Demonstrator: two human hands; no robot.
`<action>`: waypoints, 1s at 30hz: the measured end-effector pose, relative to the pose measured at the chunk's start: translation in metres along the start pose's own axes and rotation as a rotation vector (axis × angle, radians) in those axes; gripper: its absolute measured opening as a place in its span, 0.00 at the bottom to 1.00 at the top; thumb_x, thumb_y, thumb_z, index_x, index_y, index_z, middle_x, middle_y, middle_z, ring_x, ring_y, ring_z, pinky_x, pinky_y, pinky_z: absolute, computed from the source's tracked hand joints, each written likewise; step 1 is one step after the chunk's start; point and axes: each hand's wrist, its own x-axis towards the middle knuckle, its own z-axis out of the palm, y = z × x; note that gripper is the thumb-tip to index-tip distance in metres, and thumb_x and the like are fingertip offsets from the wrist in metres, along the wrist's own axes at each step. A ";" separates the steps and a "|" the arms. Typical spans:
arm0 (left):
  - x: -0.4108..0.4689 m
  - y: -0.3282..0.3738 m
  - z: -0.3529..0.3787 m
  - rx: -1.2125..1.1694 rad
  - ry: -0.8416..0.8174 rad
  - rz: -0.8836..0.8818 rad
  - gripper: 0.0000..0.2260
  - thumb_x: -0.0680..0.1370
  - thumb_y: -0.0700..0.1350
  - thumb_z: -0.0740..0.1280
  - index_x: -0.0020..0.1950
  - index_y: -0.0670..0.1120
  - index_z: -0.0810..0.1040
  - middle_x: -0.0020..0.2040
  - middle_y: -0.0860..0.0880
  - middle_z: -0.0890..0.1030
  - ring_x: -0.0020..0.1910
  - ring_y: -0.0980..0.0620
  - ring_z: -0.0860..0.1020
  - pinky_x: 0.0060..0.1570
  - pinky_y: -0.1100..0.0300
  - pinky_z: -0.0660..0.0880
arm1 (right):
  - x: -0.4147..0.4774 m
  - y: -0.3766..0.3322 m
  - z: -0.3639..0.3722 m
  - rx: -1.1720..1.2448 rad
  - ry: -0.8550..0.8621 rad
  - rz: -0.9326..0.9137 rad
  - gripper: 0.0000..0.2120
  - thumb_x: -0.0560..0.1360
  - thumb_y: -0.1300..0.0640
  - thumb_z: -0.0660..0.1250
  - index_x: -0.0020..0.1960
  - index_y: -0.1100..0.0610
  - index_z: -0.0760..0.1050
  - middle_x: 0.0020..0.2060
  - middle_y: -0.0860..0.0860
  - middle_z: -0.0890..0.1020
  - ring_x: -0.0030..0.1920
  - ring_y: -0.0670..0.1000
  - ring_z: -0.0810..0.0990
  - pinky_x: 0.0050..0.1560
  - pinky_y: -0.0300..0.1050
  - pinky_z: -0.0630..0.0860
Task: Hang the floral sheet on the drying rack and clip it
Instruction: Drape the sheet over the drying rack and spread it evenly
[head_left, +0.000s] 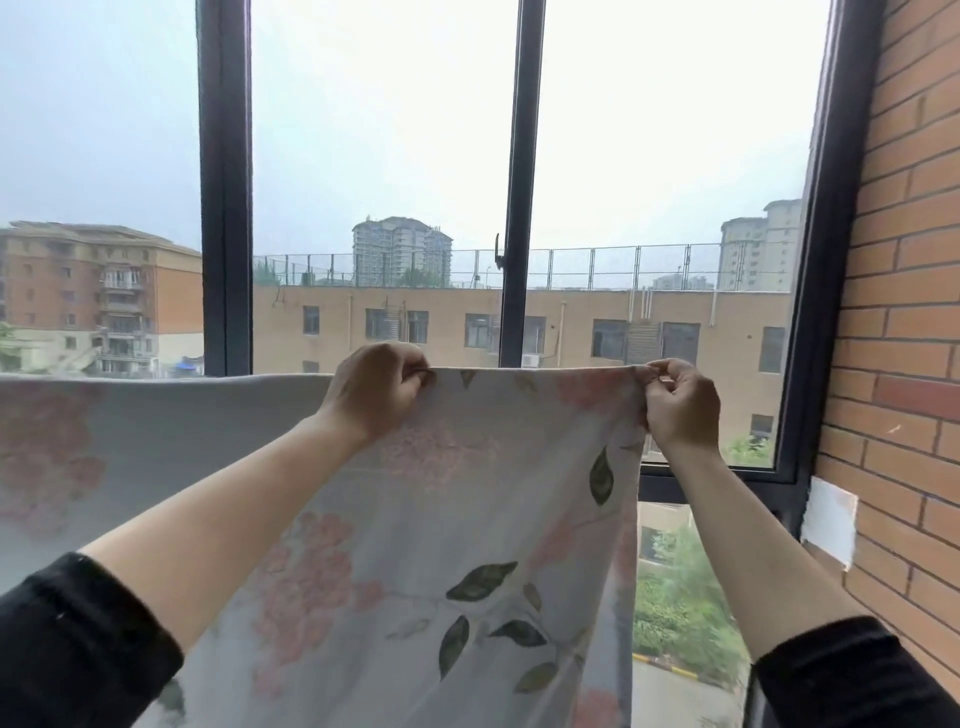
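Currently your left hand and right hand both pinch the top fold of the pale grey cotton sheet printed with pink blossoms and green leaves, fingers curled tight on the fabric. The sheet hangs in front of the black metal window frame, with its top fold level across the lower panes. Your left hand is just left of the frame's centre post. Your right hand is near the frame's right upright, at the sheet's right edge. The sheet runs on leftward past the frame's left post. The drying rack bar is hidden under the fold, so I can't confirm it. No clips are in view, so clipping looks not yet done.

Risks, my read:
- Let go before a clip is on and the sheet may slide off, as the long near side pulls it down.
- Tug harder with one hand and the fold skews or bunches at the right edge.
- The right corner is close to the red-brown brick wall right of the frame, so the fabric could brush it and pick up dirt.

Writing: none readable. The white blank patch on the wall, below the frame's right corner, has no text.
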 end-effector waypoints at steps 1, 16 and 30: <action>0.000 0.000 0.002 -0.004 0.002 -0.008 0.05 0.75 0.39 0.67 0.43 0.44 0.83 0.41 0.45 0.84 0.42 0.43 0.80 0.39 0.59 0.70 | 0.000 0.005 -0.001 -0.003 -0.012 0.010 0.06 0.78 0.61 0.65 0.42 0.54 0.77 0.33 0.53 0.79 0.33 0.55 0.77 0.29 0.36 0.72; -0.009 0.022 0.038 -0.014 -0.174 0.006 0.04 0.74 0.44 0.70 0.46 0.48 0.84 0.44 0.49 0.85 0.46 0.48 0.81 0.47 0.56 0.77 | -0.025 0.073 -0.012 -0.018 -0.069 0.341 0.08 0.76 0.54 0.68 0.41 0.57 0.79 0.38 0.54 0.82 0.41 0.58 0.81 0.48 0.52 0.79; -0.061 -0.022 -0.002 0.047 -0.100 0.030 0.06 0.73 0.39 0.73 0.49 0.44 0.84 0.43 0.51 0.83 0.39 0.54 0.79 0.44 0.59 0.77 | -0.112 -0.009 0.073 0.251 -0.560 0.156 0.07 0.76 0.59 0.69 0.53 0.56 0.77 0.45 0.49 0.83 0.32 0.49 0.84 0.36 0.47 0.82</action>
